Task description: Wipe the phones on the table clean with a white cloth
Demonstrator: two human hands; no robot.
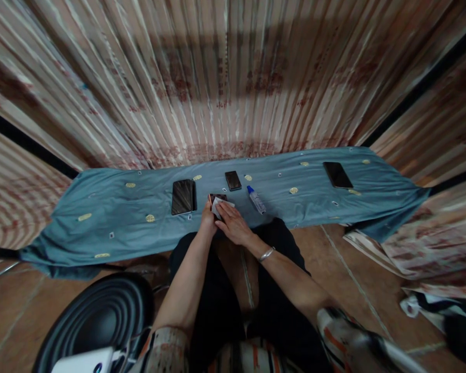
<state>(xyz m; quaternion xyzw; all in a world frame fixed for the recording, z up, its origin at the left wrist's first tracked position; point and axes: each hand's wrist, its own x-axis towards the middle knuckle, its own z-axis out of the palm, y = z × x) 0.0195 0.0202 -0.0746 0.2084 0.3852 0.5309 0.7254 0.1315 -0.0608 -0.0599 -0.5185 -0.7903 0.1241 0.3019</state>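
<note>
The dark device point(219, 197) sits in the left hand point(208, 219), which is curled around its edge. The right hand point(234, 224), fingers fairly straight, presses a white wipe point(216, 203) on it; whether it grips the wipe, I cannot tell. Just beyond the hands lies a small black case point(233, 180); beside the right hand, a blue-capped tube point(256, 200).

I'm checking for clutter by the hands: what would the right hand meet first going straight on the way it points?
The white cloth under the right hand, against the held device. Beyond those, it might pass near the larger black device on the left; depth is unclear.
</note>
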